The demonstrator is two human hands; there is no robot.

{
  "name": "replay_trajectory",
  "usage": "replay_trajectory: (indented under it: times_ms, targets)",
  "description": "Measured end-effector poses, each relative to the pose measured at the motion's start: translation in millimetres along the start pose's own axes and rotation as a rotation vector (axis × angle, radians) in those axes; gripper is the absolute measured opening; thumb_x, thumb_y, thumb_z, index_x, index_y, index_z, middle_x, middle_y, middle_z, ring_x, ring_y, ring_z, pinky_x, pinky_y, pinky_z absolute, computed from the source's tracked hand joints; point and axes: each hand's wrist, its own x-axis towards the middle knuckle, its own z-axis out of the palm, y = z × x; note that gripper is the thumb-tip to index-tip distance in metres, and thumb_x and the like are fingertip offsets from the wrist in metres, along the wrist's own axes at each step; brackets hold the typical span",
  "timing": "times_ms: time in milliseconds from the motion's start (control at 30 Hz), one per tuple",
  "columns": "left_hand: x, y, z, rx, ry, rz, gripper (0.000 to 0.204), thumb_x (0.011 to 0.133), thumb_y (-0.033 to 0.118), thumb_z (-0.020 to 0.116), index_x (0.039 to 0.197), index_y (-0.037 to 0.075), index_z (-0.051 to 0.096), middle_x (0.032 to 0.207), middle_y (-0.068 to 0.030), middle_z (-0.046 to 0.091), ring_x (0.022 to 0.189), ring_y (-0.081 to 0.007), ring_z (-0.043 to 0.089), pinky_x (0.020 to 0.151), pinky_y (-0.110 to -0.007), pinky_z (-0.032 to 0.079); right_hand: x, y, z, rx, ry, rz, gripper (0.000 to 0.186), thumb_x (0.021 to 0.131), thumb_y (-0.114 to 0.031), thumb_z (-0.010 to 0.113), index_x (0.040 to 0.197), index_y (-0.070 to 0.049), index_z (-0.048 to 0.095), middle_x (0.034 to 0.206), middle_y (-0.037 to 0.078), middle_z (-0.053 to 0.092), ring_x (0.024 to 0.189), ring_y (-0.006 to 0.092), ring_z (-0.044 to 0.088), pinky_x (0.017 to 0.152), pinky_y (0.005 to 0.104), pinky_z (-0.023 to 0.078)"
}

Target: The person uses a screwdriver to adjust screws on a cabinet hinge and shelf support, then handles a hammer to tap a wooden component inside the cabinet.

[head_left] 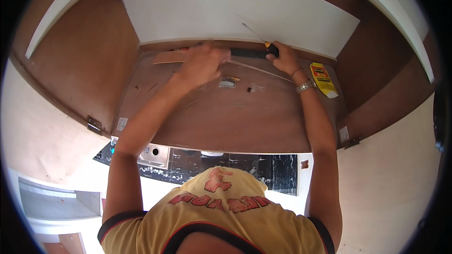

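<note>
My right hand (284,59) is closed around the black-and-yellow handle of a screwdriver (255,33). Its thin metal shaft points up and to the left in front of the white back panel. Toward the back of the brown cabinet floor, my left hand (201,64) is smeared by motion, so its fingers cannot be read. Between the two hands a long black piece (249,53) lies along the back edge. A thin light strip (263,71) runs slantwise below it. Left of my left hand is a flat brown wooden piece (167,57).
A yellow packet (323,81) lies at the right of the cabinet floor. A small metal fitting (228,83) and a clear plastic scrap (256,88) lie mid-floor among shavings. Hinges (95,124) sit at the front corners. Below are a black counter and a sink (155,154).
</note>
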Motion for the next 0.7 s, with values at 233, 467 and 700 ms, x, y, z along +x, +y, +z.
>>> replay_trajectory:
  times_ms: [233,467,700]
  targets:
    - [41.1,-123.8,-20.4,0.144,0.282,-0.057,0.015,0.088,0.007,0.062,0.099,0.010,0.073,0.097,-0.0080,0.072,0.101,-0.0296,0.063,0.085,-0.045,0.055,-0.1,2.1,12.0,0.035,0.079,-0.147,0.042,0.079,-0.021,0.085,0.114,-0.005,0.070,0.104,0.021,0.072,0.099,0.0384,0.069,0.087,0.0429,0.053]
    - [1.4,-153.6,28.3,0.065,0.464,-0.240,0.019,0.086,0.007,0.066,0.104,0.010,0.074,0.104,-0.0113,0.073,0.105,-0.0307,0.067,0.091,-0.044,0.054,-2.4,2.5,17.4,0.095,-0.013,0.025,0.042,0.078,-0.021,0.085,0.114,-0.003,0.071,0.101,0.021,0.073,0.099,0.0384,0.070,0.088,0.0435,0.053]
    - [-33.5,-88.0,24.5,0.030,-0.108,-0.208,0.015,0.086,0.015,0.073,0.099,0.009,0.078,0.102,-0.0157,0.074,0.100,-0.0351,0.069,0.090,-0.045,0.053,-1.7,19.7,23.6,0.127,0.062,-0.049,0.041,0.080,-0.022,0.083,0.114,-0.004,0.070,0.103,0.022,0.073,0.101,0.0393,0.070,0.089,0.0446,0.054]
